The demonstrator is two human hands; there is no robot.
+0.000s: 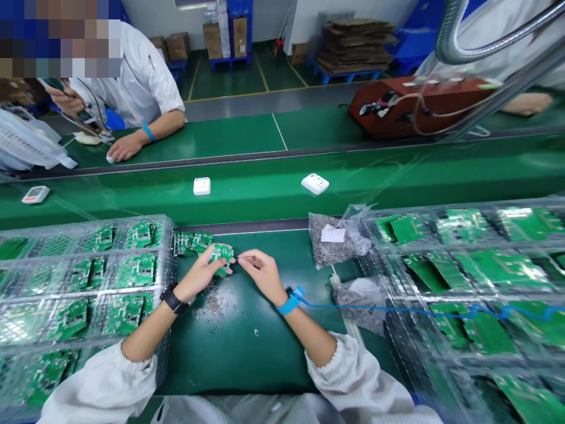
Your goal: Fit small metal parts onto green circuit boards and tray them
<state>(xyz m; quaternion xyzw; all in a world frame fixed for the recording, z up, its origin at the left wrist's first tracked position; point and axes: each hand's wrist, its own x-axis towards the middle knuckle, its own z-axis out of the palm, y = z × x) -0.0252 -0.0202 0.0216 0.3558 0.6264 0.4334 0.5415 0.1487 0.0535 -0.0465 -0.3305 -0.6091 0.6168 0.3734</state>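
Note:
A green circuit board is gripped by my left hand, its thumb lying across the face of the board. Close to the board's right edge, my right hand has thumb and forefinger pinched together; what sits between the tips is too small to make out. Below the hands, many tiny metal parts lie scattered on the green work surface. Just behind my left hand, several more circuit boards rest in a row beside the left tray.
Clear plastic trays of green boards stand at left and right. Two bags of small parts lie by the right tray. A blue wrist cord runs rightward. Across the conveyor sits a person in white.

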